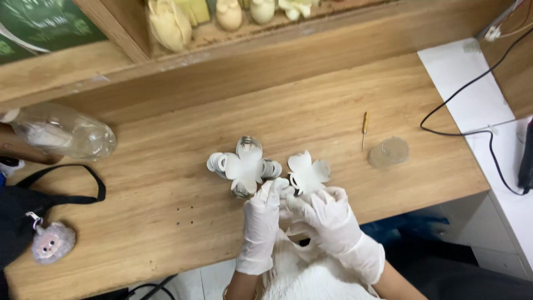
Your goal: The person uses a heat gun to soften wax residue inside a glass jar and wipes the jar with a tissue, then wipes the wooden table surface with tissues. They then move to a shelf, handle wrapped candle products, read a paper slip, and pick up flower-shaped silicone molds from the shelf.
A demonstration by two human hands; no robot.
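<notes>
Closest to the wearer, a heap of white material (311,272) lies in the lap, its lower part cut off by the frame edge. Above it both gloved hands meet at the near edge of the wooden table (166,194). The left hand (261,222) has its fingers pressed together at the tips, pinching a small white piece that is too tangled with the gloves to make out clearly. The right hand (327,216) is curled half closed, fingertips touching the lower edge of a white paper flower (308,171) that lies flat on the table. Just to the left of that one sits a bigger paper flower (244,165) with rolled petals, touching the left fingertips. Off to the right stand a clear plastic cup (388,151) and, beside it, a thin tool with a yellow handle (365,129). At the far left a clear plastic bottle (64,134) lies on its side, partly hidden, with a black bag (22,216) and a fuzzy pink charm (51,242) below it. On the shelf behind, pale yellow figures (169,22) are cropped at the top
</notes>
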